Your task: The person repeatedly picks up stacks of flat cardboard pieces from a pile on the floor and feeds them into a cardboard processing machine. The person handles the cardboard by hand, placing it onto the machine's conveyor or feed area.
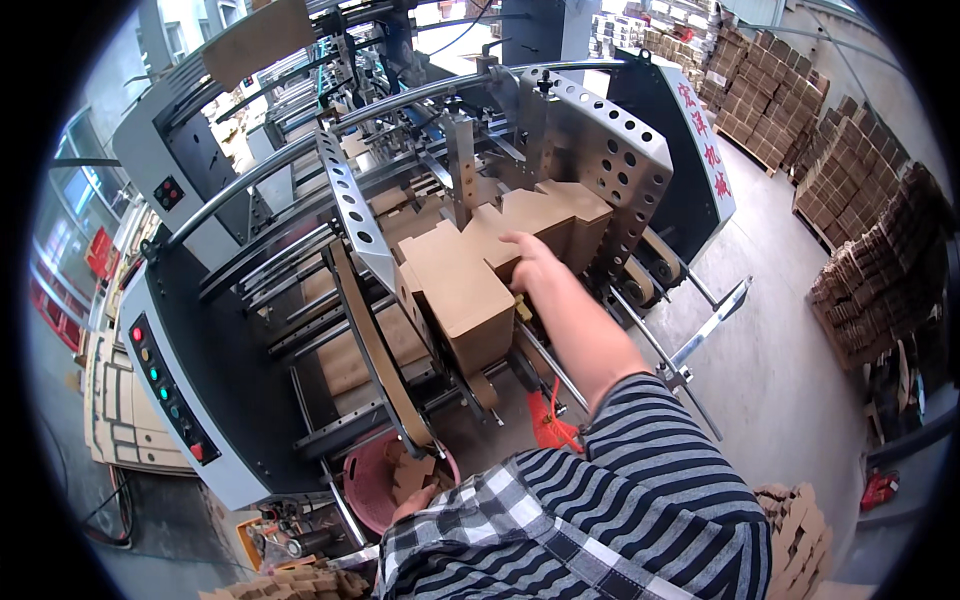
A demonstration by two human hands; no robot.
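Observation:
A tall stack of flat brown cardboard blanks (465, 285), die-cut with notches along its far side, stands upright between the perforated metal guides of a machine. My right hand (534, 265) reaches to the stack's near notch. Its index finger stretches out over the top sheet, and the other fingers are bent beside the cut edge, partly hidden. I see no sheet lifted in it. My left hand (415, 502) is low, at the rim of a pink plastic basket (365, 495) with cardboard scraps (412, 472) inside. Most of that hand is hidden by my checked clothing.
A belt conveyor arm (372, 340) and perforated guides (358, 205) flank the stack. On the left is a button panel (165, 385). Metal rods (705, 335) jut out at right. A red object with a cord (550, 422) hangs below. Palletised cardboard piles (855, 180) line the right.

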